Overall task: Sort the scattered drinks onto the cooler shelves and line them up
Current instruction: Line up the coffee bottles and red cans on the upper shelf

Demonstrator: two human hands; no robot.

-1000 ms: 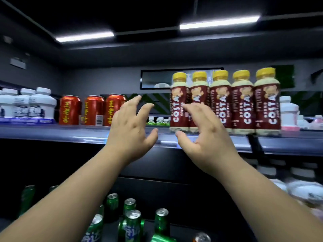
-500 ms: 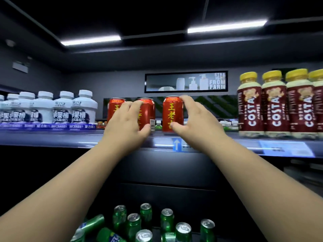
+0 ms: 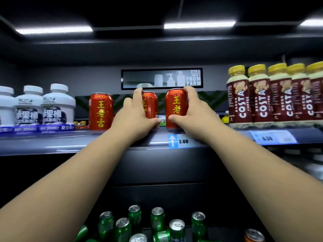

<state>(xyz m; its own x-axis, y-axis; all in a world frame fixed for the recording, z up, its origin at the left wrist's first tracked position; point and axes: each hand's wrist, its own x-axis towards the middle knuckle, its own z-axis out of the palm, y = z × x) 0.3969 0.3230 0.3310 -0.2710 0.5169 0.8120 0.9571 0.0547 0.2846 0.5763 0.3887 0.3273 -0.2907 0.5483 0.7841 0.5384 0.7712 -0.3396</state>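
On upper shelf (image 3: 52, 144): three red cans (image 3: 101, 111), upright, yellow characters outward. Leftmost standing free; middle can (image 3: 150, 105) gripped by left hand (image 3: 135, 117); right can (image 3: 175, 107) gripped by right hand (image 3: 194, 112); small gap between these two. White bottles (image 3: 58, 105) in row at left, Costa bottles (image 3: 262, 96) in tight row at right. Below: green cans (image 3: 157, 220), scattered, some upright, some lying.
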